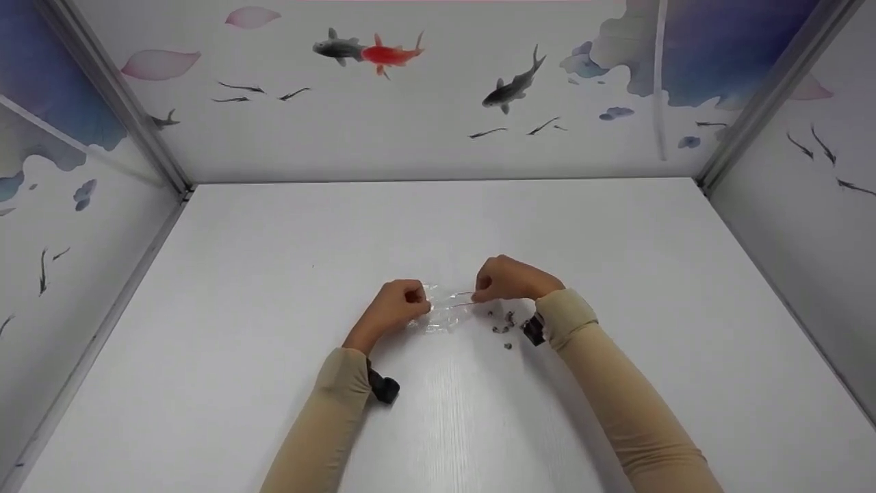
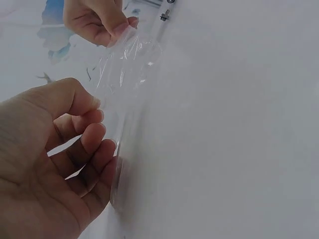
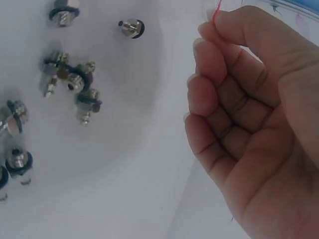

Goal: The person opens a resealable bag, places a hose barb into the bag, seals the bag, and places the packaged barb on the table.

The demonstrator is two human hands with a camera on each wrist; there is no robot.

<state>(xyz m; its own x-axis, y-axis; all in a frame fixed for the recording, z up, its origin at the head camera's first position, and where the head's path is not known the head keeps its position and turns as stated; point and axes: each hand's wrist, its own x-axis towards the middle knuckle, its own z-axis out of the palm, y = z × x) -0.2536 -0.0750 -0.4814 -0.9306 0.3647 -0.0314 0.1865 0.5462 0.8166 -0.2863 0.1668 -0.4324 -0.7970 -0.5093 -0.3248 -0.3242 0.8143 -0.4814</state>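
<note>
A clear plastic zip bag (image 1: 443,316) with thin red lines near one end stretches between my two hands, low over the white table. My left hand (image 1: 395,305) pinches one end between thumb and forefinger; its other fingers curl loosely beside the film in the left wrist view. At the opposite end, my right hand (image 1: 512,278) pinches the red-lined edge, and a short piece of red strip (image 3: 218,10) shows at its fingertips in the right wrist view. Just below the right hand lie several small metal threaded fittings (image 3: 76,82) with dark rings, loose on the table.
The white tabletop (image 1: 274,239) is bounded by printed panels, with a back wall (image 1: 438,137) showing fish and metal posts (image 1: 773,96) at the corners. Black wrist cameras (image 1: 384,389) sit on both sleeves, the right one close to the fittings.
</note>
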